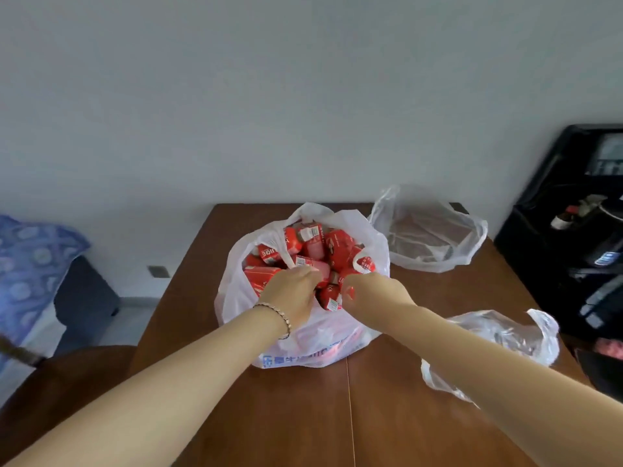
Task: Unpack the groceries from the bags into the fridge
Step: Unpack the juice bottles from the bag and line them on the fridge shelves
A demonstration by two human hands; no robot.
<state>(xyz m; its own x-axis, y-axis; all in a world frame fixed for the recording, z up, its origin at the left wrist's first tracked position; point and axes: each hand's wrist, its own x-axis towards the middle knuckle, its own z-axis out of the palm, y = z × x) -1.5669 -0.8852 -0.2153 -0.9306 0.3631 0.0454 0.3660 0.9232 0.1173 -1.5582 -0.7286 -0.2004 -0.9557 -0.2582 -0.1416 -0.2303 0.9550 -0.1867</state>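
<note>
A white plastic bag [242, 298] with blue print stands open in the middle of the brown table [421, 433]. It is packed with several red cartons [337, 246]. My left hand [290, 288] reaches into the bag's left side, and its fingers curl around a red carton [261, 276]. My right hand [374, 291] reaches in from the right with its fingers curled around another red carton [329, 297]. The fingertips of both hands are hidden among the cartons.
A clear plastic bag [428, 230] sits slumped at the table's back right, and another [499, 345] lies crumpled at the right edge. A black unit [573, 230] holding bottles stands to the right. A blue patterned cloth [30, 264] lies at the left.
</note>
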